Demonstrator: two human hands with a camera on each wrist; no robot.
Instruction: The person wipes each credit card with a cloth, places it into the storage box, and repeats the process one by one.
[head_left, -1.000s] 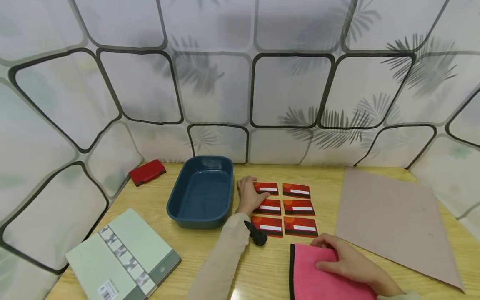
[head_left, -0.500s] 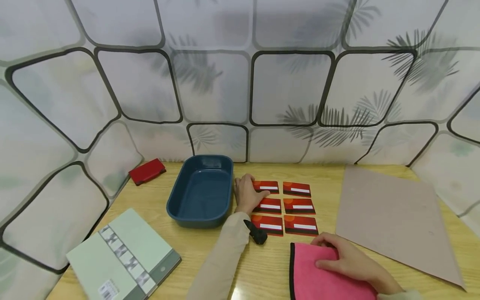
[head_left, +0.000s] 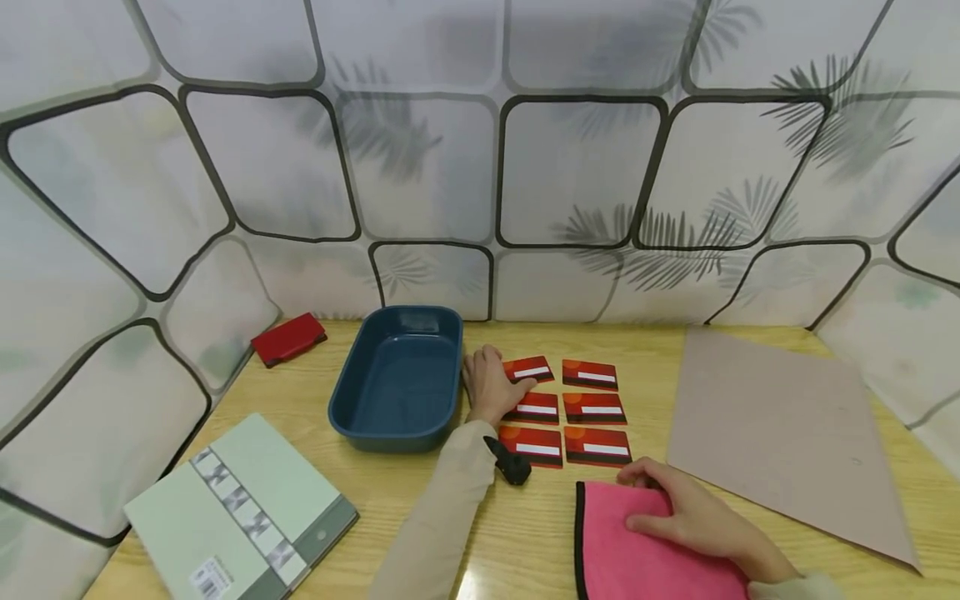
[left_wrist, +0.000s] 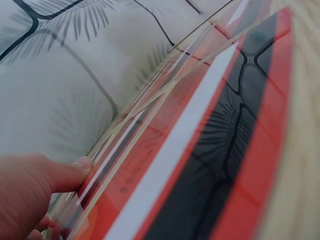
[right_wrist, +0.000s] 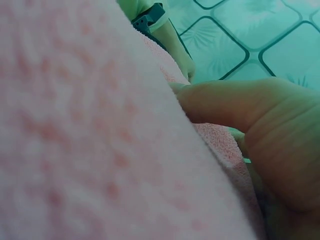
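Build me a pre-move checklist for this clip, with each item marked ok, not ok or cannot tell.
1. Left hand at the far-left card: ok, thumb reaches its near edge.
2. Firm hold on that card: cannot tell, the fingertips are partly hidden.
3. All six red cards fully visible: not ok, the left hand covers part of the left column.
4. Left hand clear of the blue tray: cannot tell, its fingers lie very close to the tray's side.
5. Right hand holding the pink cloth: ok, thumb on top, fingers at the far edge.
6. Cloth clear of the nearest cards: ok, bare table shows between.
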